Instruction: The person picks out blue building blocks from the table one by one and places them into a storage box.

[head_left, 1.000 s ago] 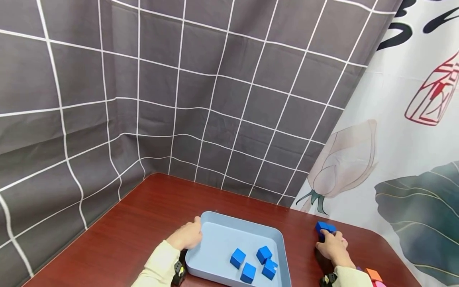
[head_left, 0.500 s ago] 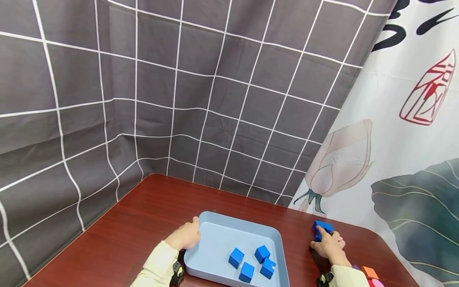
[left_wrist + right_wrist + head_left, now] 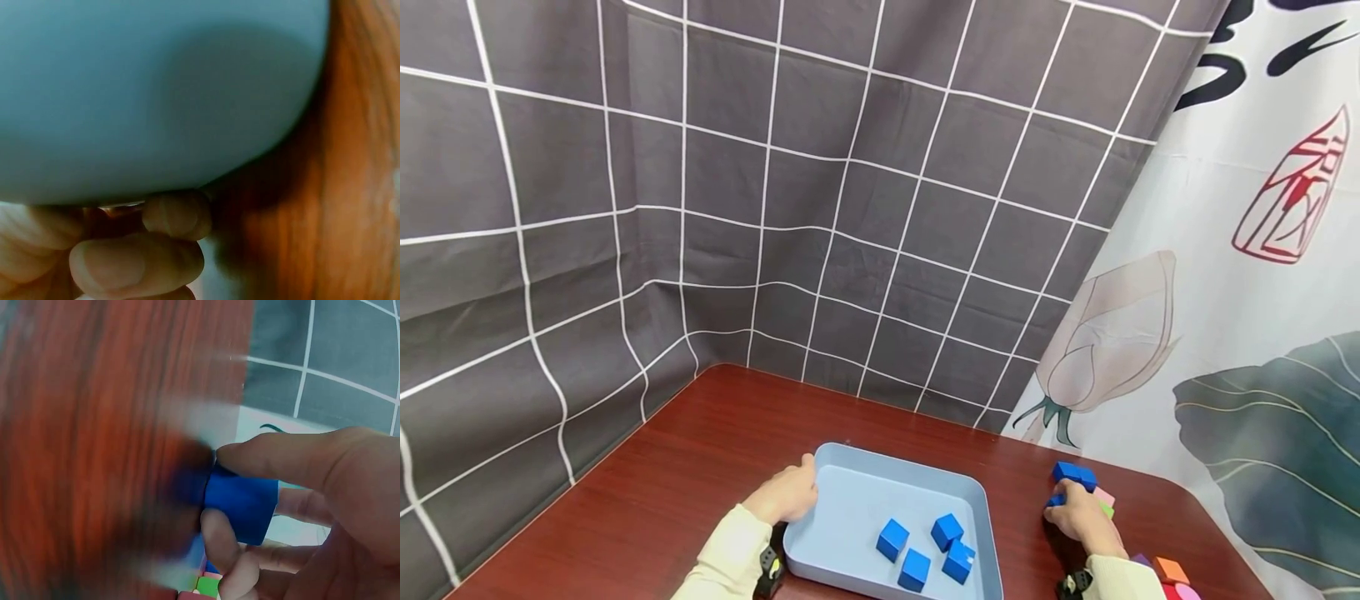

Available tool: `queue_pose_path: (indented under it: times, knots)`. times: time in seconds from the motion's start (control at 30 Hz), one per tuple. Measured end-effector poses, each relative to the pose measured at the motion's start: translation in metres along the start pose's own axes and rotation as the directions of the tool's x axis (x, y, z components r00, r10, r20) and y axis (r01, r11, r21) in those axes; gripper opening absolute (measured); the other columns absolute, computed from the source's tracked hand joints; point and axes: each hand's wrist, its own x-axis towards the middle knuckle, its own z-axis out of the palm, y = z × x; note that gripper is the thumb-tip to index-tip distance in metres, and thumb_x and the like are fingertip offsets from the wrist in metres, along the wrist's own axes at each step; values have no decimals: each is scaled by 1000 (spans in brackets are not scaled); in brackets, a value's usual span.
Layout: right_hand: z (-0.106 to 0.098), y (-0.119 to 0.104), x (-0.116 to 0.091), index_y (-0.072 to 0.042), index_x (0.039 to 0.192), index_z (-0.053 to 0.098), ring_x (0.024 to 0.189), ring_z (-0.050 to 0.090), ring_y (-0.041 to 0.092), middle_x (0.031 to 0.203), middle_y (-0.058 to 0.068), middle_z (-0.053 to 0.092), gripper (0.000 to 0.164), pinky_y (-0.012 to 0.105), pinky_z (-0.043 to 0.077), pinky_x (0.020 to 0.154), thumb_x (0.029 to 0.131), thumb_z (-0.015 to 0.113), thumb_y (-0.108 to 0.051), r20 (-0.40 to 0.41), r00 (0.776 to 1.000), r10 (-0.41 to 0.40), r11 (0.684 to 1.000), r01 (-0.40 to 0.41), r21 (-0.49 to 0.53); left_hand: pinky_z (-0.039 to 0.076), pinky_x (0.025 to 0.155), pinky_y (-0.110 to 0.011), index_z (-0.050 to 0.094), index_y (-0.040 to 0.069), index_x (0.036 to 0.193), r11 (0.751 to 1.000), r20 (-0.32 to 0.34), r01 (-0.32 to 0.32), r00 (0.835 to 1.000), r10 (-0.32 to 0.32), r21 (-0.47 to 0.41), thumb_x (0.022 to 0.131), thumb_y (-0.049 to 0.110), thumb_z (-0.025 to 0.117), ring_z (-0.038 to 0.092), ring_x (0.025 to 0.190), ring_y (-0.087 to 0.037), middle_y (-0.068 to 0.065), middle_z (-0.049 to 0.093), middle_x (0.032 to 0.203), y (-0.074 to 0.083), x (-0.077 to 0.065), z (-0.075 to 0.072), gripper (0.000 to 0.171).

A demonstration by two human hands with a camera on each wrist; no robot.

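Note:
My left hand (image 3: 789, 495) is at the left side of a light blue tray (image 3: 889, 456), its curled fingers holding the edge. In the left wrist view the tray's smooth wall (image 3: 156, 100) fills the upper part, with fingertips (image 3: 178, 215) against its edge. Several blue cubes (image 3: 914, 570) lie inside, towards the right. On the table to the right, my right hand (image 3: 1086, 518) pinches another blue cube (image 3: 242, 506) between thumb and fingers. Two more blue cubes (image 3: 1073, 473) sit just beyond that hand, beside a pink block (image 3: 1103, 497) and a green block (image 3: 1107, 509).
Near the right sleeve lie an orange block (image 3: 1170, 571), a purple block and red and pink pieces. The reddish-brown table (image 3: 730, 433) meets a grey gridded curtain (image 3: 820, 200) at the back and left, and a white printed cloth (image 3: 1150, 333) at the right.
My right hand has drawn back slightly towards me and left with a blue cube, away from the other two, uncovering the pink and green blocks. The left hand stays at the tray.

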Motion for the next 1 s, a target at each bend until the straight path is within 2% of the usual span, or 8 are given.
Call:
queue_pose_path:
  times: [0.13,0.4,0.57,0.67,0.87,1.0]
  knots:
    - [2,-6,1,5,96,51,72,51,35,85,24,53,38,52,38,62,68,66,-16,-7,1000,-22,999,22,26,40,62,-39,23,-14,123,1000,0,11,1000,-11,-10,82,10,43,52,74,-26,-23,52,92,1,-1,0,52]
    - [12,-20,4,0,94,54,58,50,18,71,9,54,28,36,43,54,72,63,-15,-34,995,-90,980,95,176,40,65,-40,22,-14,123,1000,11,12,1000,-12,-17,82,10,44,52,79,-28,-24,51,97,2,-2,-1,52]
    - [16,-39,3,-5,97,55,56,52,15,73,4,56,31,31,43,56,72,64,-22,-37,988,-149,926,152,346,40,63,-39,23,-13,123,1000,2,-1,1000,1,-4,81,11,44,52,76,-26,-22,52,93,1,-1,-1,52]
    - [17,-52,0,-8,97,56,59,53,16,78,3,57,31,33,45,58,71,65,-24,-43,980,-194,899,195,391,40,61,-38,24,-13,122,1000,-1,-9,1000,9,-2,81,11,45,52,73,-25,-20,52,88,0,0,0,52]
    - [17,-73,-5,-18,93,58,70,53,15,82,-1,58,27,33,45,60,69,67,-27,-109,961,-253,891,276,361,40,60,-38,25,-13,121,1000,-7,-8,1000,8,1,80,11,45,51,71,-25,-20,52,86,-1,2,0,52]
    - [21,-83,-8,-18,93,57,70,53,15,83,-1,57,26,30,46,58,70,66,-26,-106,940,-323,879,340,333,40,62,-39,24,-13,122,1000,0,0,1000,0,-5,81,10,45,52,74,-26,-22,52,90,0,0,0,52]
